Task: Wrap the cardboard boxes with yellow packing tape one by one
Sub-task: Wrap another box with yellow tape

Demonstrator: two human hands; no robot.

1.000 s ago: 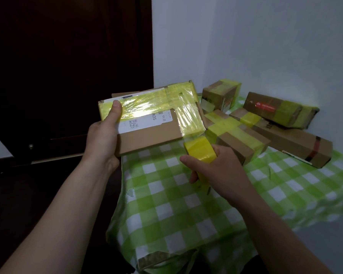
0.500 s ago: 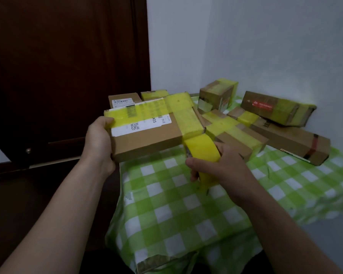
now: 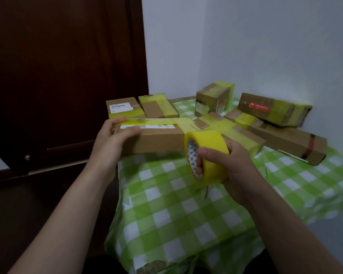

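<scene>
My left hand (image 3: 112, 140) grips the left end of a flat cardboard box (image 3: 156, 141), held level above the table's near left corner. The box has a white label and yellow tape across its top. My right hand (image 3: 228, 165) holds a yellow tape roll (image 3: 208, 155) at the box's right end, fingers through the core. A strip of tape runs from the roll onto the box's top right.
The table carries a green and white checked cloth (image 3: 186, 204). Several taped boxes lie behind: two at the back left (image 3: 143, 107), a small one (image 3: 214, 97) by the wall, long ones (image 3: 285, 139) at the right. A dark wooden door (image 3: 57, 76) stands at the left.
The held box has tipped from facing me to lying flat. The roll has come up and round to the box's right end, showing its core. The view has lowered.
</scene>
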